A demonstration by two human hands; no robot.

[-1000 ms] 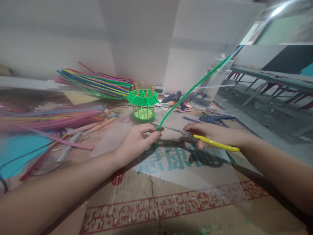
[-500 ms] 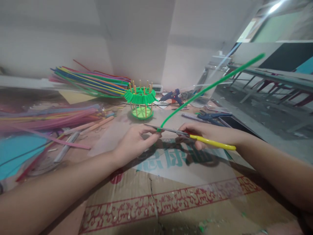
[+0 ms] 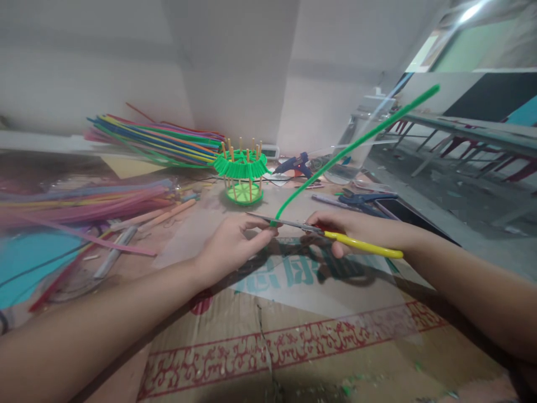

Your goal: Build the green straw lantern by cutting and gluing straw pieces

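Between thumb and fingers, my left hand (image 3: 237,239) pinches the lower end of a long green pipe cleaner (image 3: 339,155), which slants up to the right. My right hand (image 3: 335,226) grips yellow-handled scissors (image 3: 361,244). Their blades lie across the pipe cleaner just above my left fingertips; whether they have cut into it I cannot tell. Beyond my hands stands a small round structure of upright wooden sticks on a green base, with a green pipe cleaner frill (image 3: 242,168) around its upper part.
Bundles of coloured pipe cleaners (image 3: 163,140) lie at the back left, with more pink strands (image 3: 126,204) nearer. A glue gun (image 3: 293,164) rests behind, right of the structure. Dark blue pliers (image 3: 361,200) and a phone-like black slab (image 3: 419,221) lie right. Printed cardboard (image 3: 319,369) covers the front.
The pipe cleaner's free upper end has swung slightly left and up. My right hand and the scissors have shifted barely; my left hand stays in place.
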